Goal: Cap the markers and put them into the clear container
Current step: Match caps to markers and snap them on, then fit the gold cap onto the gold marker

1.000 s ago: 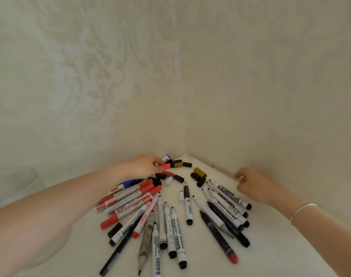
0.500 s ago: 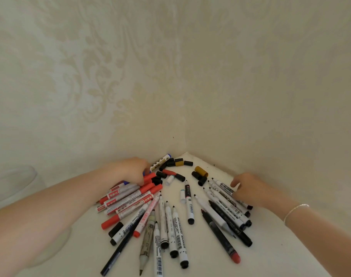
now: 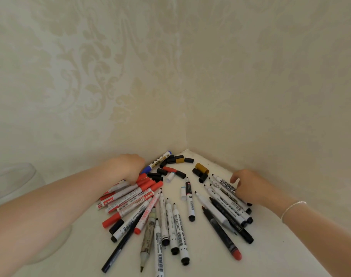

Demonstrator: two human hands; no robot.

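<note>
Cream damask-patterned walls point(image 3: 110, 76) meeting in corner, white tabletop point(image 3: 270, 246)

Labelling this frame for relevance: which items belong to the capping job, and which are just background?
Job:
- markers, fanned out uncapped on the table
- loose caps near the corner
- clear container, far left
- left hand on the red markers
- right hand on the whiteboard markers

Background:
- patterned wall
- bracelet
- white table

Red markers point(image 3: 130, 193) (cream damask wallpaper point(image 3: 90, 76))
</note>
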